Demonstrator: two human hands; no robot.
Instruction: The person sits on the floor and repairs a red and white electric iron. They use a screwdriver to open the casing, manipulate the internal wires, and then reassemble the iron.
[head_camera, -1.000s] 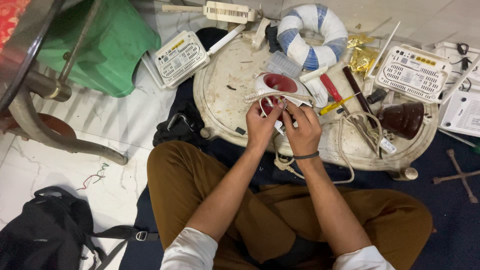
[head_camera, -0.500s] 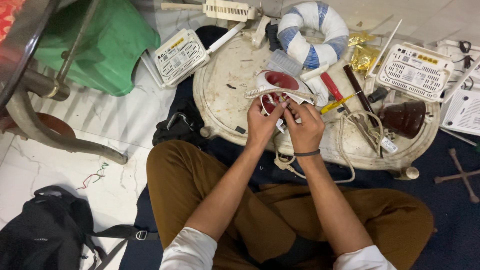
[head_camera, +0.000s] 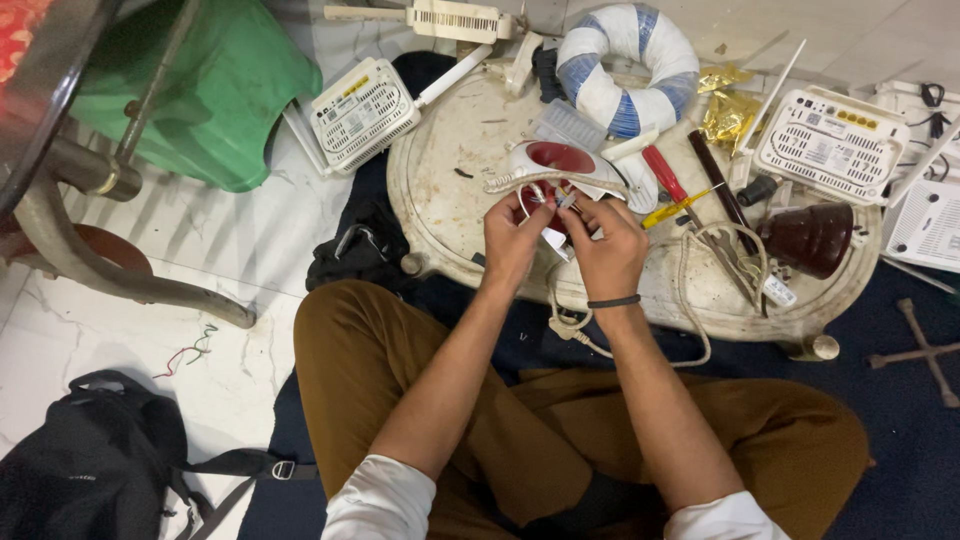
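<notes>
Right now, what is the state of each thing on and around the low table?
Left hand: pinching wire ends at the iron.
Right hand: also on the wires, close to the left hand.
Iron: opened, red inside showing.
Cord: loose, hanging over the table edge.
Red screwdriver: lying flat, untouched.
Brown cover: lying on its side.
Black bag: on the floor, closed.

wire ends: too tiny to make out between my fingertips (head_camera: 556, 200)
backpack (head_camera: 90, 460): at 8 o'clock, cut off by the edge

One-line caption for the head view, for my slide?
Both hands, left and right, pinch wires at an opened iron on a round table.
</notes>
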